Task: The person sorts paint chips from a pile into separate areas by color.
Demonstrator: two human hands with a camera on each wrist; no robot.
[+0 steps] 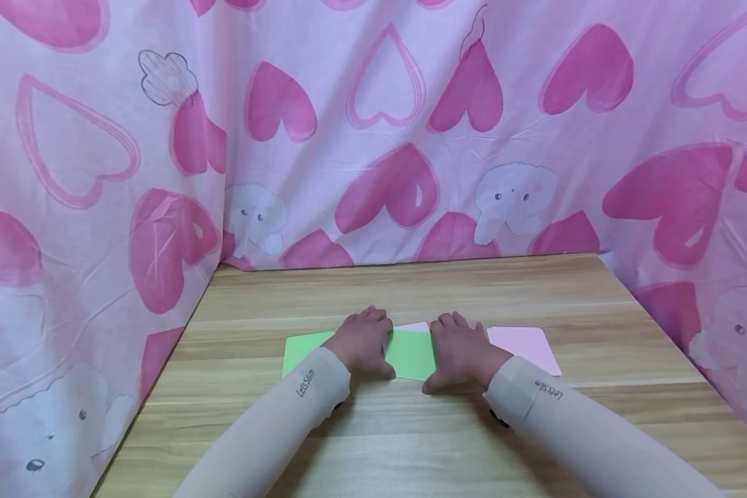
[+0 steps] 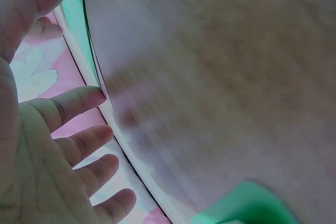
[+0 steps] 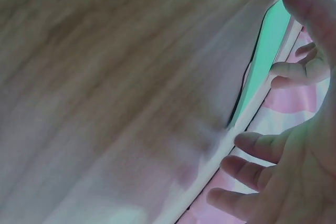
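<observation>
In the head view, a flat green card [image 1: 412,355] lies in the middle of the table between the two hands. My left hand [image 1: 366,342] holds its left end, thumb near the front corner and fingers by the back edge. At the right end my right hand [image 1: 463,351] spans the card the same way. The left wrist view shows the index fingertip right at the edge of a green card [image 2: 79,24]. In the right wrist view the thumb is at one corner of the green card [image 3: 270,40]. A pink card [image 1: 418,326] peeks out behind it.
Another green card [image 1: 303,351] lies to the left, partly behind the left wrist. To the right rests a pink card [image 1: 526,348], close to the right hand. The wooden table [image 1: 411,443] is enclosed at the back and sides by pink heart-print cloth [image 1: 386,90].
</observation>
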